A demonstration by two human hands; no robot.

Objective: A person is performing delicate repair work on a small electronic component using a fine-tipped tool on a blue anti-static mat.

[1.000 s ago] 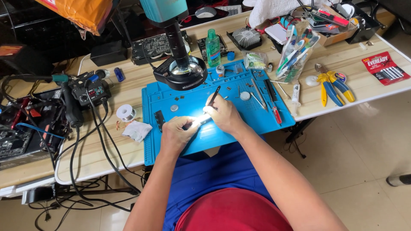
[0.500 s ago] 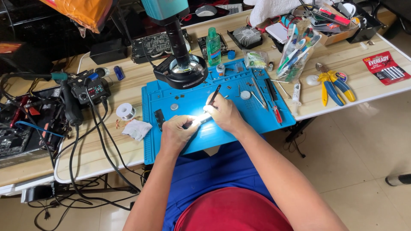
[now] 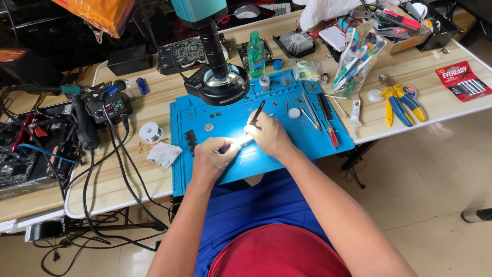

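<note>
Blue mat (image 3: 307, 149) underlies both hands: right hand (image 3: 270, 137) grips a black tool (image 3: 257, 112), left hand (image 3: 212, 160) apparently pinches something glare-hidden.

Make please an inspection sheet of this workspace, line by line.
Surface: wooden table with a blue work mat on it.
Job's things: small brightly lit part, too glared to identify; thin dark tool.
Clutter: microscope, green bottle, solder spool, crumpled tissue, yellow-blue pliers, battery pack, bag of brushes.
Hands: left hand holds the lit part; right hand holds the dark tool.
Cables: black cables run off the table edge to the floor.
Surroundings: tiled floor; circuit boards at left.
</note>
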